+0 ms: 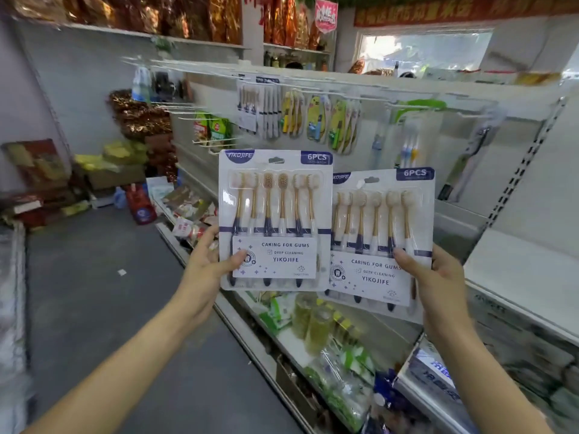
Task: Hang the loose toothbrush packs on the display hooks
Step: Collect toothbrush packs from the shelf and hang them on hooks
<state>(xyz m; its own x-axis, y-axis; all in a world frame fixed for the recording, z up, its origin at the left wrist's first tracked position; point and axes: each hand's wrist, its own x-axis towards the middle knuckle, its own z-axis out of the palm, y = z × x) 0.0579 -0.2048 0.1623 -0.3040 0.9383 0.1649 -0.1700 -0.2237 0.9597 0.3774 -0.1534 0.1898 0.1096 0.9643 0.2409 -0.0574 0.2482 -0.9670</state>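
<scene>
**Two toothbrush packs held up before the hooks**

I have both hands raised in front of the display. My left hand [208, 261] grips the lower left edge of the left toothbrush pack [275, 219]; the thumb presses on the front of its label, and the other fingers are curled behind the card, where I cannot see them. My right hand [435, 278] holds the lower right edge of the right toothbrush pack [380, 242] in the same manner, thumb on the front, the remaining fingers hidden behind.

Both packs stand upright, facing me, each marked 6PCS and showing six brushes with gold necks. The left pack overlaps the left edge of the right one and sits a little higher. Each has a hang slot at its top, unhooked.

Behind and above them, white display hooks [316, 86] jut from the back panel. Several carry hanging toothbrush packs [260, 108], among them yellow children's ones [316, 117]. Below my hands, the lower shelf [247, 324] holds bottles and green packets, blurred. The grey floor [94, 292] runs off to my left.
</scene>
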